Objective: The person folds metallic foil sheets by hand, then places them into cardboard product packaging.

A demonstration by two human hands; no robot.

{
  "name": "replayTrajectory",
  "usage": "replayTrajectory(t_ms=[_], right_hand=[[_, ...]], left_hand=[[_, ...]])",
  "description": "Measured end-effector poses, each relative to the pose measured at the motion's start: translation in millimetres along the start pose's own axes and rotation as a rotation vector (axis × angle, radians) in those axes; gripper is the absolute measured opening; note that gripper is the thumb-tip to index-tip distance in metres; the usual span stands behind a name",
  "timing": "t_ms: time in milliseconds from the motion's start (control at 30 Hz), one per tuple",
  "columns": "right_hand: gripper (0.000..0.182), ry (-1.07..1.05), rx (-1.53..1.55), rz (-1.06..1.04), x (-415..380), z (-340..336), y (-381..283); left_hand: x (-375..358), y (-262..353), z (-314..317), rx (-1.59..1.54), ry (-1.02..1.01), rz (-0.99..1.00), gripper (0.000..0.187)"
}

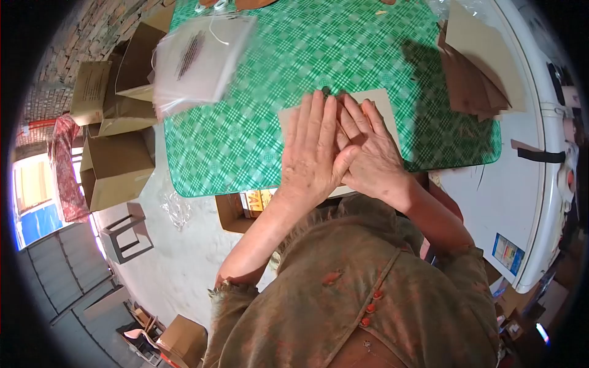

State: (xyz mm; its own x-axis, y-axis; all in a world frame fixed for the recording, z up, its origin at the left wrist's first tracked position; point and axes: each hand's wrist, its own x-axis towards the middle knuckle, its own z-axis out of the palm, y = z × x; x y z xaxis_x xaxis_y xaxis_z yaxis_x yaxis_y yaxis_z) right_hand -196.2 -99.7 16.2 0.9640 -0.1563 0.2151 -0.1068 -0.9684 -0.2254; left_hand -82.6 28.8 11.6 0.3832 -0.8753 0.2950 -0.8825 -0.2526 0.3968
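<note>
My left hand (311, 144) lies flat with its fingers stretched out, pointing away from me. Beside it, my right hand (375, 147) is also flat, its fingers extended and slightly spread. The left thumb crosses over the edge of the right hand. Under both hands is a beige sheet of paper or card (385, 110), mostly covered, its corners showing on either side. It rests at the near edge of the green checked tablecloth (245, 141). Near the left fingertips sits a small dark round thing (326, 90).
A stack of clear plastic bags (205, 61) lies on the table's left side. Brown and beige sheets (481, 67) are piled at the right edge. Cardboard boxes (116, 165) stand left of the table, near a small stool frame (127, 234). A white appliance (485, 202) flanks the right.
</note>
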Motion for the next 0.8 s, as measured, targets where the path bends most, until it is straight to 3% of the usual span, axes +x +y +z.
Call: replayTrajectory(t_ms=[400, 500, 533, 600, 667, 767, 800], right_hand=[[0.059, 0.072, 0.068, -0.003, -12.0, 2.9, 13.6], [0.052, 0.209, 0.258, 0.031, -39.1, -27.0, 18.9], [0.042, 0.353, 0.294, 0.021, -53.9, -29.2, 14.4], [0.031, 0.303, 0.415, 0.127, -91.4, -37.6, 3.4], [0.017, 0.105, 0.628, 0.33, -124.5, -38.0, -13.2], [0.018, -0.054, 0.999, 0.656, -140.0, -11.3, -32.9], [0.026, -0.06, 1.064, 0.693, -139.7, 0.1, -36.7]], left_hand=[[-3.7, 0.9, 6.9, 0.093, -0.054, -0.039, 0.08], [-0.8, 4.2, 5.2, 0.144, -0.072, -0.043, 0.077], [-1.2, 4.7, 6.3, 0.145, -0.069, -0.045, 0.076], [-0.5, 5.0, 6.6, 0.152, -0.063, -0.041, 0.076], [0.0, 5.8, 6.6, 0.163, -0.06, -0.036, 0.076], [-3.9, 9.2, 8.5, 0.17, -0.045, -0.047, 0.075], [-5.5, 10.8, 9.7, 0.177, -0.042, -0.056, 0.076]])
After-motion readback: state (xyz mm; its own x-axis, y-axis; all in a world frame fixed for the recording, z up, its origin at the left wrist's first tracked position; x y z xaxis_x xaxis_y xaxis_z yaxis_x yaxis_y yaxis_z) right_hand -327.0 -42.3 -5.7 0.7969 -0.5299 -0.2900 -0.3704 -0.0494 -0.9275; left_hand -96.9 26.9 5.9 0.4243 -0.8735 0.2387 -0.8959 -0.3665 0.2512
